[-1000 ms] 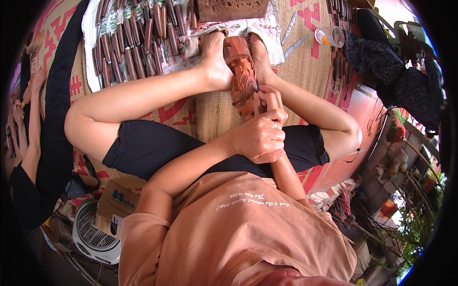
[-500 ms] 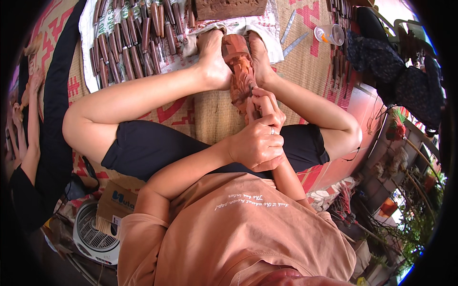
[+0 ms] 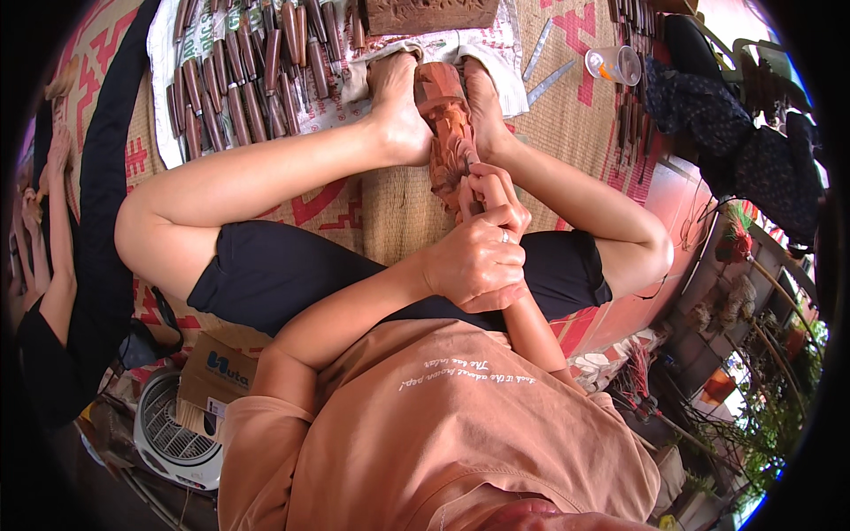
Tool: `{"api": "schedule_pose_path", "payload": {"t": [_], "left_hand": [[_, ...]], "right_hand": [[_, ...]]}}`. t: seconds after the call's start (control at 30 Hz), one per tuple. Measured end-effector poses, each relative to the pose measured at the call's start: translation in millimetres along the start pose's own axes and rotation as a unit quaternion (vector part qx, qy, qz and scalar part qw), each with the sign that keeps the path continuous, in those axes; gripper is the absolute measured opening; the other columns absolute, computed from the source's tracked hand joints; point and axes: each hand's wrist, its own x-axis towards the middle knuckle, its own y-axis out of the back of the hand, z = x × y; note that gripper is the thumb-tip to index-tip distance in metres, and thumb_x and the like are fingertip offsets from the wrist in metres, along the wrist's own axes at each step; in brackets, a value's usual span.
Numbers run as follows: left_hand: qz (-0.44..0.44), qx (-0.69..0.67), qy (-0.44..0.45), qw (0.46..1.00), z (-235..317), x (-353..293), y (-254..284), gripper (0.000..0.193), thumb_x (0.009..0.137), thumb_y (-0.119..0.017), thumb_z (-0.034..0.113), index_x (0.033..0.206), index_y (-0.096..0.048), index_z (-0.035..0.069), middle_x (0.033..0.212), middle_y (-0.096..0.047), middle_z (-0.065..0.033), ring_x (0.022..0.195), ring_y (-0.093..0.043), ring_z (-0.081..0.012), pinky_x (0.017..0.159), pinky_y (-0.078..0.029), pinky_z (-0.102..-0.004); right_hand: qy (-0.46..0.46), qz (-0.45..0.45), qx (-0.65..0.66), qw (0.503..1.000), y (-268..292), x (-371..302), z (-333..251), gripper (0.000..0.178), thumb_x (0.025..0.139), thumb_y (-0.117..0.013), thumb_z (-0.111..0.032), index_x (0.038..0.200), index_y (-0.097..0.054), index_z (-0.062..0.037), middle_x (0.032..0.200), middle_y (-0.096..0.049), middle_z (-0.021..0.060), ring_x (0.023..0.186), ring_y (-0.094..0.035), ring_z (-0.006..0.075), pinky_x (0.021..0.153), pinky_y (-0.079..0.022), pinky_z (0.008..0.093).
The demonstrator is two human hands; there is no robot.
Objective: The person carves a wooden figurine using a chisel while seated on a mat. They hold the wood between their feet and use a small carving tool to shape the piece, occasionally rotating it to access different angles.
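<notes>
Above woven matting (image 3: pixel 398 217), left hand (image 3: pixel 474 270) overlaps right hand (image 3: pixel 503 202), fingers (image 3: pixel 496 184) closed round a tool (image 3: pixel 476 208).

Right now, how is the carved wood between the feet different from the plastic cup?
The carved wood is reddish and solid-looking; the plastic cup is mostly see-through. The carved wood is longer, the cup shorter. The carved wood sits between the feet; nobody touches the cup.

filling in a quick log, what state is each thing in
wood carving: cut in relief, between the feet
left hand: closed, against right hand
right hand: closed, at the wood carving's near end
wooden-handled tools: lying close together on white sacking
metal strips: lying apart
plastic cup: fullness unclear
white appliance: on or off unclear
</notes>
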Motion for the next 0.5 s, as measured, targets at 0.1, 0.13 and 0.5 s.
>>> {"api": "schedule_pose_path", "payload": {"t": [0.1, 0.13, 0.5], "left_hand": [[0.013, 0.005, -0.009, 1.000, -1.8, -2.4, -1.4, 0.022, 0.076, -0.060, 0.018, 0.061, -0.058, 0.002, 0.062, -0.053, -0.0098, 0.061, -0.050, -0.0278, 0.080, -0.043, -0.0402], [0.004, 0.008, -0.012, 1.000, -1.8, -3.0, -1.3, 0.021, 0.076, -0.060, 0.017, 0.061, -0.058, 0.002, 0.062, -0.053, -0.0099, 0.062, -0.050, -0.0281, 0.080, -0.043, -0.0404], [-0.022, 0.035, -0.058, 0.997, -11.3, 0.3, -14.8, 0.019, 0.072, -0.063, 0.017, 0.062, -0.059, 0.001, 0.063, -0.055, -0.0102, 0.067, -0.052, -0.0297, 0.080, -0.043, -0.0393]], "right_hand": [[0.021, 0.014, -0.016, 1.000, -3.1, -0.1, 1.8, 0.014, 0.073, -0.068, 0.001, 0.079, -0.055, -0.0024, 0.091, -0.063, 0.0094, 0.063, -0.058, 0.0270, 0.053, -0.047, 0.0326], [0.025, 0.006, -0.008, 1.000, -1.1, 0.4, 1.0, 0.015, 0.072, -0.068, 0.001, 0.079, -0.056, -0.0024, 0.091, -0.063, 0.0096, 0.063, -0.059, 0.0272, 0.053, -0.047, 0.0326], [0.018, 0.063, -0.024, 0.998, 0.9, 2.3, 6.5, 0.014, 0.079, -0.071, 0.001, 0.083, -0.057, -0.0020, 0.097, -0.065, 0.0119, 0.078, -0.065, 0.0250, 0.069, -0.052, 0.0306]]}}
